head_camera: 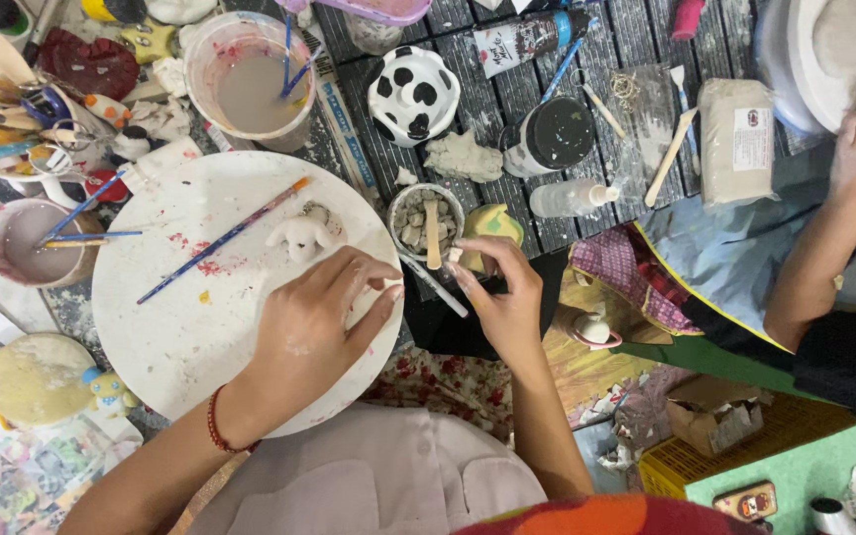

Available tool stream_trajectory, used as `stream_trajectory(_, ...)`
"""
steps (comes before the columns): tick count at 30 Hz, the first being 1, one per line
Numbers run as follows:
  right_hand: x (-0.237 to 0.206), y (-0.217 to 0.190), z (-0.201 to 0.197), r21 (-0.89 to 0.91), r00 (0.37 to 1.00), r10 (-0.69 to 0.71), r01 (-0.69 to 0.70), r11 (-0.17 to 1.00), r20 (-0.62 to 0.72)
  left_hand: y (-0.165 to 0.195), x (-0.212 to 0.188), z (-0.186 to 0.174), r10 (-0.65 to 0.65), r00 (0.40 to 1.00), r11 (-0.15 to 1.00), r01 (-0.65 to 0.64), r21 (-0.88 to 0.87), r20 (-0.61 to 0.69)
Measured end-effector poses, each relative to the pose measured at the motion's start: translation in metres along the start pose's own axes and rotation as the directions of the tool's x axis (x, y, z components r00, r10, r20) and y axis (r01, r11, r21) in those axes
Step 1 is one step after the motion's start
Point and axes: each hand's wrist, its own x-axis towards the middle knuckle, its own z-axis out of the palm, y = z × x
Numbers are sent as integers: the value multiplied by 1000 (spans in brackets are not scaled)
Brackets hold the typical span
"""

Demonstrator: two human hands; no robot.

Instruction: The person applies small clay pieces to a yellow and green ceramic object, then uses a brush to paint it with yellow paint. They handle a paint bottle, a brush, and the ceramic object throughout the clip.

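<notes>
My left hand (314,322) rests on the right part of a round white turntable (165,327), its fingertips pinching a small pale bit of clay next to a little white clay animal figure (301,236). My right hand (502,297) reaches toward a yellow sponge (492,226), fingers curled at its lower edge beside a small bowl (426,220) of clay scraps with a wooden stick in it. A long blue brush (220,241) lies across the turntable.
A tub of murky water (250,84) with brushes, a cow-patterned jar (413,94), a black-lidded jar (554,136), a squeeze bottle (572,198) and a wrapped clay block (735,139) stand on the dark slatted table. Another person's arm (829,228) works at the right.
</notes>
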Motion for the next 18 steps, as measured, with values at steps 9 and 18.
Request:
stream_trajectory(9,-43,-3,-14,640,992,32,-104,761,123,20,-8,8,-138,970,956,183,-228,199)
stream_trajectory(18,-75,-32,-16,607,995,-42,-23,795,93,27,-32,18,70,994,892,-24,-452,85)
